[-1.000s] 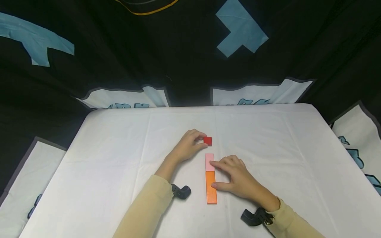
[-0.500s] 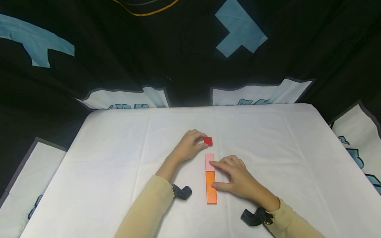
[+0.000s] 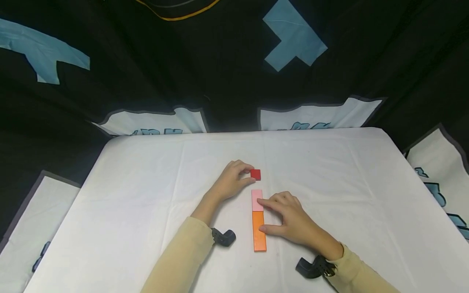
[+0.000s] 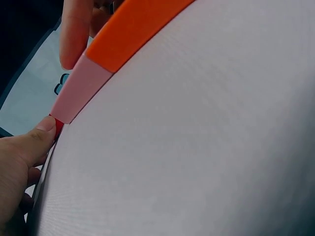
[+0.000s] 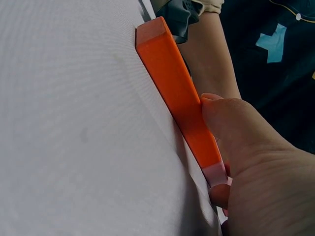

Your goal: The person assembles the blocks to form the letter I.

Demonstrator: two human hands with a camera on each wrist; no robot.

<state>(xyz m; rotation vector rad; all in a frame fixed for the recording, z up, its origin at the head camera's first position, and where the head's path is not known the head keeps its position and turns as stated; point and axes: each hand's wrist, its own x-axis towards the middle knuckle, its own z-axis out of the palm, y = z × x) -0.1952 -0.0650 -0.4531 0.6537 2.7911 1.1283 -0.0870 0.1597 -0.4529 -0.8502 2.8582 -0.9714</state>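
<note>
A small red block [image 3: 255, 175] sits on the white table, its left side between the thumb and forefinger of my left hand [image 3: 231, 178]. In the left wrist view the left thumb overlaps the red block [image 4: 59, 127]. Nearer to me, a pink block [image 3: 257, 200] and a longer orange block [image 3: 259, 232] lie end to end in a line. My right hand [image 3: 291, 215] spreads along their right side, forefinger tip at the pink block and thumb tip at the orange one. The right wrist view shows the right thumb against the side of the orange block [image 5: 172, 88].
White cloth covers the table [image 3: 329, 171]. Behind it hangs a dark curtain [image 3: 220, 69] with light blue shapes. Black wrist cameras sit near the left cuff [image 3: 199, 228] and the right cuff [image 3: 348, 260]. A short gap separates the red block from the pink one.
Both hands and the blocks stay almost where they were. The whole head view has shifted very slightly.
</note>
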